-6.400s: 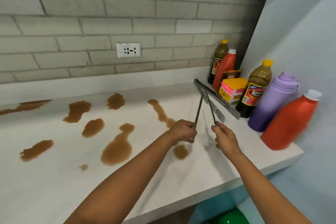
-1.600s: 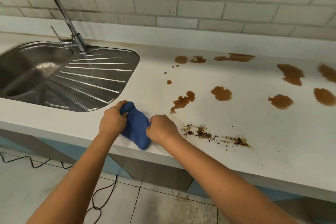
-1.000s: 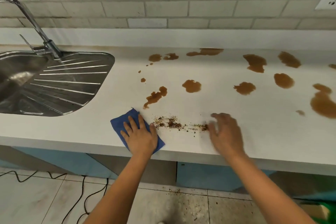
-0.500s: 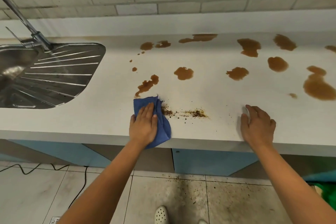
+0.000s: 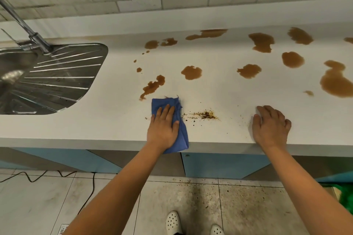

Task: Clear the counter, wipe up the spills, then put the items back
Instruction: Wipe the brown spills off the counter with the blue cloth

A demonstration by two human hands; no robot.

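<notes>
My left hand (image 5: 163, 127) presses flat on a blue cloth (image 5: 182, 135) near the front edge of the white counter (image 5: 219, 89). The cloth hangs slightly over the edge. Just right of it lies a small heap of dark crumbs (image 5: 203, 115). My right hand (image 5: 271, 127) rests palm down on the counter farther right, holding nothing. Several brown liquid spills (image 5: 191, 72) spread across the counter behind both hands, the largest (image 5: 337, 82) at the right.
A steel sink with a ribbed drainer (image 5: 57, 76) and a tap (image 5: 24, 25) sits at the left. A tiled wall runs behind. Crumbs litter the floor (image 5: 210, 192) below the counter; a black cable (image 5: 38, 176) lies at the left, something green (image 5: 346, 200) at the right.
My left hand has slid the cloth a little to the right, towards the crumbs, and the crumb heap is smaller. My right hand stays planted on the counter.
</notes>
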